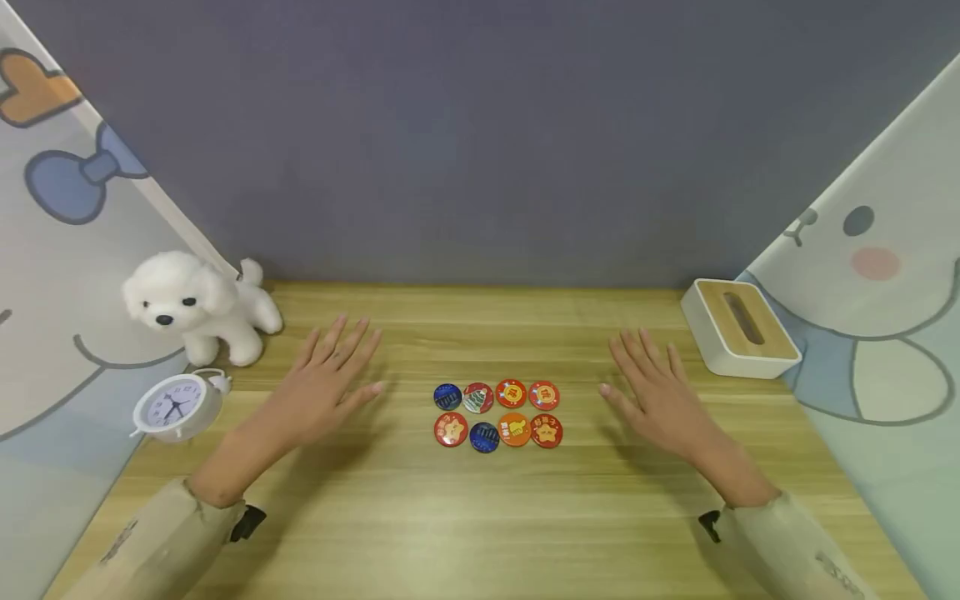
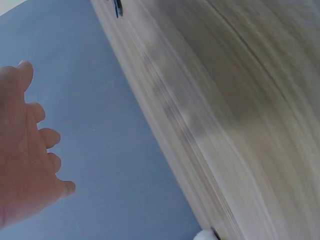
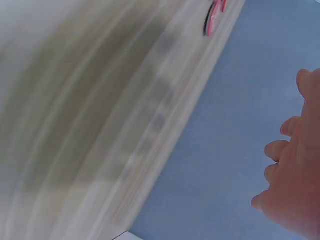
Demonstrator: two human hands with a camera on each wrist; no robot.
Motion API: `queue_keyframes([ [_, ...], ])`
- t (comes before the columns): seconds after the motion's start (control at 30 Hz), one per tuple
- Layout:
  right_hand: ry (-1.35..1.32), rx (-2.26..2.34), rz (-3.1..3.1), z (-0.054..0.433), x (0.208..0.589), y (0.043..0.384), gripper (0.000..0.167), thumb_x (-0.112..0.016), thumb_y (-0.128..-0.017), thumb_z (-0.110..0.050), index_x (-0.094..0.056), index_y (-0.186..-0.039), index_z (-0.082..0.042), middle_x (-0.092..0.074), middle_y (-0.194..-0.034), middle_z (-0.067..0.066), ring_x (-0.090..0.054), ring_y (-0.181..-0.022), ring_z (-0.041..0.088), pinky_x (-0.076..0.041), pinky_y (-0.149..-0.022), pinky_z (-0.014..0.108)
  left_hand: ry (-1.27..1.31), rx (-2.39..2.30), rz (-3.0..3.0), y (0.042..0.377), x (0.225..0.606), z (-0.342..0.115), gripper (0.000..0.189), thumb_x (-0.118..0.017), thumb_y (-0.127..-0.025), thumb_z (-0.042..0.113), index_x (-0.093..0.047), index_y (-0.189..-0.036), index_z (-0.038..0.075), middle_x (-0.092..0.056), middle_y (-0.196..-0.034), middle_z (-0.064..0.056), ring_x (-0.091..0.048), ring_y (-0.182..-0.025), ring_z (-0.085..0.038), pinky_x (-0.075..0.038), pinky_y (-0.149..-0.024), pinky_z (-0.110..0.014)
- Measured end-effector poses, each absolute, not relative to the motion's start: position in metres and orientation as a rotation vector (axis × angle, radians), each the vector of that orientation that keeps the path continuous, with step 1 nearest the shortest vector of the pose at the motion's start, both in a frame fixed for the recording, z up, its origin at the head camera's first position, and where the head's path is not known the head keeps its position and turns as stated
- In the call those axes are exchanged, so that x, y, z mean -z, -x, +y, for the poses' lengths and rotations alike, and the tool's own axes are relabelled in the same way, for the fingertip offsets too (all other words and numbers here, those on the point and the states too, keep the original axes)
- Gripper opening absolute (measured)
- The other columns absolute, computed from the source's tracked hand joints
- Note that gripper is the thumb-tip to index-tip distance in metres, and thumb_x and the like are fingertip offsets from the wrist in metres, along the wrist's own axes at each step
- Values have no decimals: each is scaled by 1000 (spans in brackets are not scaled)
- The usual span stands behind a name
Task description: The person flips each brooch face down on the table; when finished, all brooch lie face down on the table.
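Two rows of round button badges lie flat at the middle of the wooden table (image 1: pixel 465 517). The back row has a dark blue badge (image 1: pixel 447 396), a red one with a tree (image 1: pixel 477 397) and two red-and-yellow ones. In the front row are a red star badge (image 1: pixel 451 429), another blue badge (image 1: pixel 483 437), an orange thumb badge (image 1: pixel 514 429) and a second red star badge (image 1: pixel 546 431). My left hand (image 1: pixel 324 392), fingers straight and spread, is left of them. To their right my right hand (image 1: pixel 660 404) is likewise spread. Neither hand holds anything.
A white plush dog (image 1: pixel 202 304) stands at the back left, with a white alarm clock (image 1: pixel 178 407) in front of it. At the back right sits a white tissue box (image 1: pixel 738 329) with a wooden top. A grey wall (image 1: pixel 480 150) rises behind the table.
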State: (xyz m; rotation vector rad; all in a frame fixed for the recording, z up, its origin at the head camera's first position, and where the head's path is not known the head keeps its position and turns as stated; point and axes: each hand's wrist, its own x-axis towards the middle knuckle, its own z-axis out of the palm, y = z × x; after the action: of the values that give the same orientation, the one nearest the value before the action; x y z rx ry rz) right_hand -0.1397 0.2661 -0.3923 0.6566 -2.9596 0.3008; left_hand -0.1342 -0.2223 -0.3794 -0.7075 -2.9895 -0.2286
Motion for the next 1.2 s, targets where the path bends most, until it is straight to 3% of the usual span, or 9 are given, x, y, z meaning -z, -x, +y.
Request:
queue_keyframes([
  [0.27, -694, -422, -2960, 252, 379, 153, 75, -43, -105, -48, -9, -162, -13, -6, -169, 13, 4, -156, 34, 0, -121, 65, 690, 319, -3046, 142, 375, -214, 76, -36, -103, 59, -9, -162, 19, -3, -169, -9, 11, -156, -33, 3, -123, -60],
  [0.5, -725, -405, -2992, 237, 373, 160, 75, -42, -105, -50, -13, -161, -12, -9, -168, 13, 1, -156, 35, -1, -122, 63, 685, 334, -3067, 143, 371, -209, 76, -37, -103, 59, -8, -162, 22, -2, -169, -8, 10, -156, -32, 1, -122, -62],
  [0.6, -767, -380, -2986, 229, 373, 163, 75, -48, -103, -49, -21, -160, -9, -26, -164, 18, -19, -153, 40, -13, -120, 65, 684, 360, -3081, 148, 374, -207, 73, -40, -103, 57, -18, -161, 19, -15, -168, -11, -6, -156, -37, -8, -122, -63],
  [0.77, -893, -395, -2982, 201, 372, 175, 72, -61, -98, -44, -35, -155, -9, -53, -147, 20, -53, -132, 43, -40, -109, 59, 665, 610, -3140, 162, 379, -200, 64, -47, -103, 50, -40, -153, 10, -44, -155, -18, -39, -143, -42, -29, -116, -61],
  [1.03, -1127, -461, -3018, 150, 382, 202, 64, -63, -97, -38, -43, -150, -7, -53, -147, 18, -48, -136, 42, -37, -113, 58, 675, 680, -3155, 170, 386, -179, 55, -57, -101, 41, -53, -144, 8, -65, -133, -16, -59, -125, -36, -45, -106, -54],
  [1.2, -1245, -444, -2987, 124, 394, 209, 54, -65, -97, -34, -54, -143, -8, -54, -146, 16, -45, -138, 38, -34, -115, 58, 702, 596, -3145, 164, 393, -166, 50, -63, -98, 38, -59, -137, 8, -68, -124, -14, -64, -114, -32, -50, -99, -52],
])
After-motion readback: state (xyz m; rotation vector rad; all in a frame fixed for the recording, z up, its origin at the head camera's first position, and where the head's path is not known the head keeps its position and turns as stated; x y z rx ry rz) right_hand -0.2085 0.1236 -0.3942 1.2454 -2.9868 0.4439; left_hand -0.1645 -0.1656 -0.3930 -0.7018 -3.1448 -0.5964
